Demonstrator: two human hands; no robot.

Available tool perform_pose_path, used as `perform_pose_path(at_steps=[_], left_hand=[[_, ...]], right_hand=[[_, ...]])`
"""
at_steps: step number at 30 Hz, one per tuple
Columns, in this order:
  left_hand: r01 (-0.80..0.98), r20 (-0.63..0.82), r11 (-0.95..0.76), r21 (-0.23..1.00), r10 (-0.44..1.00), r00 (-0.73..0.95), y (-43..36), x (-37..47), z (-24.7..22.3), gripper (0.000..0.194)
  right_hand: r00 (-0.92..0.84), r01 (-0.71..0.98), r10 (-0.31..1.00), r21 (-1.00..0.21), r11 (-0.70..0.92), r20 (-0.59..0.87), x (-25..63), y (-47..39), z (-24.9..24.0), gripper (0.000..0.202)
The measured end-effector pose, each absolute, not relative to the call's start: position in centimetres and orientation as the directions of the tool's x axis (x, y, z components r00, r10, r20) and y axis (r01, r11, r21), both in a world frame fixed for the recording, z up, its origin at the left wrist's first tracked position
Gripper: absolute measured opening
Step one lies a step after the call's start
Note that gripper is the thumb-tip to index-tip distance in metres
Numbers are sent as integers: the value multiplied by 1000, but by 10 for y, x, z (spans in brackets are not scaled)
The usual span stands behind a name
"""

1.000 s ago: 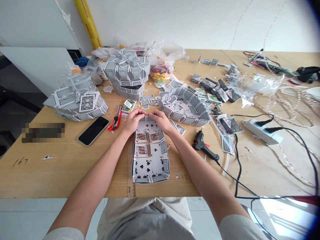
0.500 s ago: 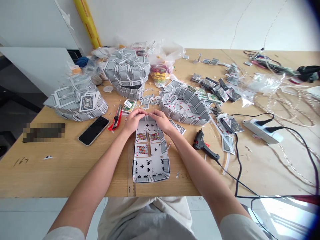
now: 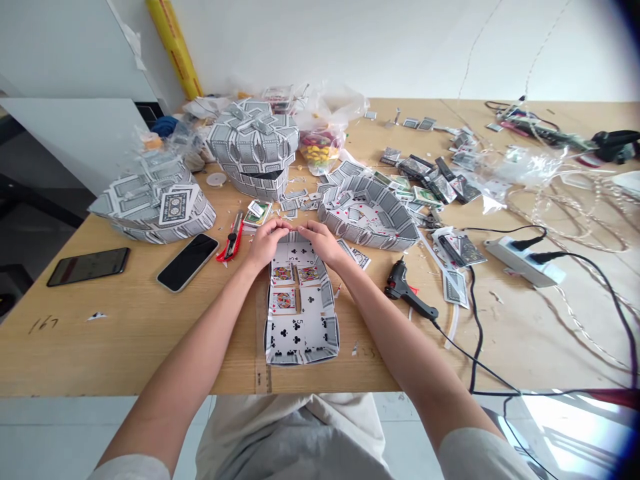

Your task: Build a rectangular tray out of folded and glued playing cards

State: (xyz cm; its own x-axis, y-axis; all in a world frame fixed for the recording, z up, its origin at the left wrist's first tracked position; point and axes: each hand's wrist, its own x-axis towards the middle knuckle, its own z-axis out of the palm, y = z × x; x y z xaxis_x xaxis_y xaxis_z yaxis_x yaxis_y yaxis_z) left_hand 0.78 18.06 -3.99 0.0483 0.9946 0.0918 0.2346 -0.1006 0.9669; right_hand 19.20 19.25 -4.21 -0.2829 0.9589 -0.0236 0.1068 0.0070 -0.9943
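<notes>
In front of me lies a long tray made of playing cards (image 3: 311,303), its low walls folded up and the card faces showing inside. At its far end, my left hand (image 3: 267,239) pinches the left part of the end wall. My right hand (image 3: 321,239) grips the same wall from the right, thumbs and fingertips of both hands close together. A ruler (image 3: 261,360) lies partly under the tray's left side. Right of the tray rests a black glue gun (image 3: 407,290); to the left is a red utility knife (image 3: 231,238).
Card-built boxes (image 3: 155,197) and a taller lidded one (image 3: 254,143) stand at the back left. An open card tray (image 3: 370,210) sits beyond my right hand. Two phones (image 3: 187,262) lie left. A power strip (image 3: 525,260) with trailing cables is on the right.
Both hands stay on the far wall of the card tray, with hardly any movement. The view has shifted very slightly.
</notes>
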Motion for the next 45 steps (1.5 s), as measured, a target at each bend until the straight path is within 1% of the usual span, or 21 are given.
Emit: perform_pose_path(at_steps=[12,16,19,21,23,26,28,30,31,32,33,35,37,39,42,44,45], left_hand=[[234,104,-110,966,994,36,178,10,-36,14],[233,130,-128,964,991,9,176,11,-34,13],[215,146,-139,967,989,-16,174,5,-26,15],[214,167,-158,964,986,-26,167,-4,-14,17],[272,211,-199,941,977,-15,150,-17,3,17],[466,321,-322,824,943,84,99,-37,29,16],[569,321,-360,739,931,173,54,-47,38,20],[614,271,-370,697,929,252,9,-51,36,37],[628,230,-362,689,931,285,-10,-52,31,49],[635,229,-375,676,925,302,-26,-51,25,62],[656,217,-375,655,925,312,-38,-50,19,72],[685,215,-385,619,921,324,-53,-48,6,82],[706,204,-390,591,919,337,-57,-46,-3,84],[727,194,-398,560,916,352,-55,-45,-7,81],[744,176,-422,519,904,390,-49,-45,-9,73],[732,166,-443,518,891,422,-46,-46,-9,67],[722,165,-452,523,885,434,-45,-46,-8,64]], right_hand=[[-279,93,960,-995,20,-7,193,193,-42,36],[-285,69,959,-997,33,12,191,192,-41,40],[-268,30,962,-998,60,50,193,189,-36,47],[-235,10,967,-994,106,101,200,181,-26,50],[-222,51,960,-981,186,170,214,162,-12,49],[-278,268,919,-897,352,278,242,114,12,38],[-334,373,887,-819,435,319,259,73,22,33],[-373,427,876,-783,453,304,269,33,21,32],[-410,425,858,-768,479,309,271,16,18,34],[-440,427,837,-744,514,326,270,1,14,39],[-455,433,811,-704,563,368,268,-12,10,43],[-488,454,747,-599,659,452,258,-30,5,43],[-529,474,707,-528,705,469,244,-38,5,36],[-594,464,670,-490,738,446,230,-40,8,28],[-657,441,627,-462,770,418,216,-35,8,18],[-678,432,612,-452,780,408,212,-31,5,9],[-688,429,604,-447,785,401,212,-29,2,7]])
